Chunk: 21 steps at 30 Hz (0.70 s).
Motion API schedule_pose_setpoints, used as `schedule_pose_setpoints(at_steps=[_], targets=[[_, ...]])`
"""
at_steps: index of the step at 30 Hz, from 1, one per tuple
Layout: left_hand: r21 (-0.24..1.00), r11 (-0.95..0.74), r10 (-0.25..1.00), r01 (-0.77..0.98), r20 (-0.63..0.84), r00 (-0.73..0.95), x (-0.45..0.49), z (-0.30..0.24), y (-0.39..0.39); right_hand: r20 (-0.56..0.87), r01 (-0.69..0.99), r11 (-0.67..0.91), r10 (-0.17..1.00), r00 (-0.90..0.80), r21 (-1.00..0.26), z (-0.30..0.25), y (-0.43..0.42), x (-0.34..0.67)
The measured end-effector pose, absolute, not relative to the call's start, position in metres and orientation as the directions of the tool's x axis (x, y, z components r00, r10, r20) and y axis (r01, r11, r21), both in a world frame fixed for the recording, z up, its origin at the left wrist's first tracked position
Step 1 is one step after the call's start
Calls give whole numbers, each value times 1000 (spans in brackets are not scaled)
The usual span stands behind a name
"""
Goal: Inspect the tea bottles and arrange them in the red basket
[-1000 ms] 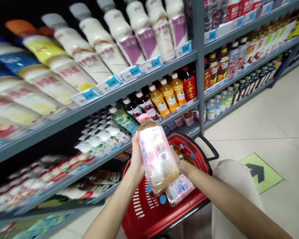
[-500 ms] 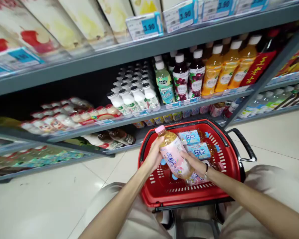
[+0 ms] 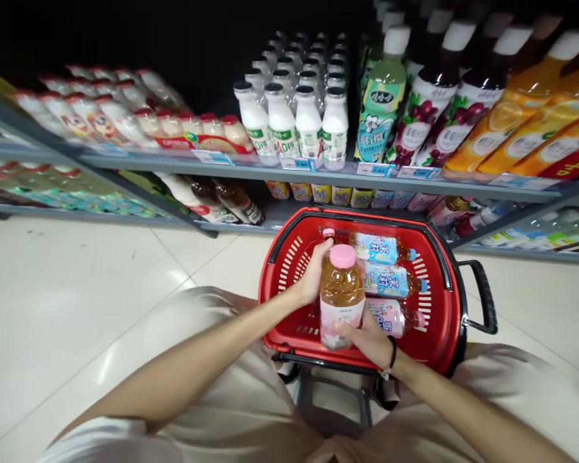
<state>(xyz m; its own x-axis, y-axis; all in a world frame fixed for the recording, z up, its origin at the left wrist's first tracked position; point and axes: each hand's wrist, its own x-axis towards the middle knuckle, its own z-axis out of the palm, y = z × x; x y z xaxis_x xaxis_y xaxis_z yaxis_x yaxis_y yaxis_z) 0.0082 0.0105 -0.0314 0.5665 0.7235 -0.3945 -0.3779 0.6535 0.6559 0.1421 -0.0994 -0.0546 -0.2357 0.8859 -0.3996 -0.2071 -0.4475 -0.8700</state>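
A large drink bottle (image 3: 341,302) with a pink cap, amber liquid and a pink-and-white label is held over the red shopping basket (image 3: 265,289), its cap tipped toward me. My left hand (image 3: 313,273) is closed around its upper left side, with most of the fingers hidden behind it. My right hand (image 3: 370,337) grips the lower right of the bottle, thumb across the label. Beside it in the basket lie two blue-labelled bottles (image 3: 386,280) and a pink-labelled bottle (image 3: 386,316). Another pink cap (image 3: 329,233) shows behind my left hand.
The basket's black handle (image 3: 482,299) sticks out to the right. Beyond the basket runs a shelf (image 3: 212,168) with small white milk-drink bottles (image 3: 309,122), a green bottle (image 3: 381,103) and orange juice bottles (image 3: 506,122). My knees flank the basket above the tiled floor (image 3: 101,296).
The bottle has turned from lying slanted, label up, to cap toward me, and both hands have shifted with it. My view has tilted downward and levelled.
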Motion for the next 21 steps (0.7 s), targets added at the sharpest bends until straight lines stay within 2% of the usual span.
schedule_pose_setpoints(at_steps=[13, 21], targets=[[617, 697, 684, -366, -418, 597, 24, -35, 22, -419, -172, -454, 884, -205, -874, -56, -98, 153], [579, 704, 700, -410, -468, 540, 25, -34, 21, -458, -162, -499, 857, -234, -851, -55, -100, 154]])
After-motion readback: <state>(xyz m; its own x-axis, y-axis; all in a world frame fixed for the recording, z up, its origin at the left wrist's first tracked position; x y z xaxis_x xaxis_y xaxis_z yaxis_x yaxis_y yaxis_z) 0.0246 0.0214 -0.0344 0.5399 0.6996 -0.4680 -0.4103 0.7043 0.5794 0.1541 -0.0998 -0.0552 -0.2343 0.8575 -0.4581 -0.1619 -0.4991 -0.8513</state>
